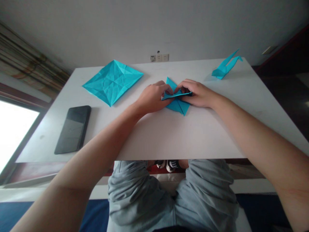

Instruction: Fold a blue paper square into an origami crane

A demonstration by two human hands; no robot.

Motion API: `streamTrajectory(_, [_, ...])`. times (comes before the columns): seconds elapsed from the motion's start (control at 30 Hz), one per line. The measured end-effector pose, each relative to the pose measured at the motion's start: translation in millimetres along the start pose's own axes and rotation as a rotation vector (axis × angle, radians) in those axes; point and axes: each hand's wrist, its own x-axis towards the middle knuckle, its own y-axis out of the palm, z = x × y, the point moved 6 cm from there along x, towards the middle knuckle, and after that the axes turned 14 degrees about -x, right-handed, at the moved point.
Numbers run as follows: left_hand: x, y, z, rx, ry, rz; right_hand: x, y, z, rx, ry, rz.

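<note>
Between my two hands, near the middle of the table, is a partly folded piece of blue origami paper. One layer of it stands raised as a narrow flap. My left hand pinches the left end of this flap, with the thumb below and the fingers above. At the other end, my right hand grips the flap between thumb and curled fingers. A pointed corner sticks out behind the hands, and a creased part lies toward me. My fingers cover some of the folds.
A creased blue paper sheet lies flat at the back left of the white table. A folded blue paper crane stands at the back right. A black smartphone rests near the left front edge. Wall sockets are behind the table.
</note>
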Motion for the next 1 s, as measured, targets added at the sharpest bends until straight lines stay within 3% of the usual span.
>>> streamTrajectory(1.0, [2.0, -1.6, 7.1, -0.020, 0.034, -0.008, 0.5, 2.8, -6.8, 0.011, -0.001, -0.003])
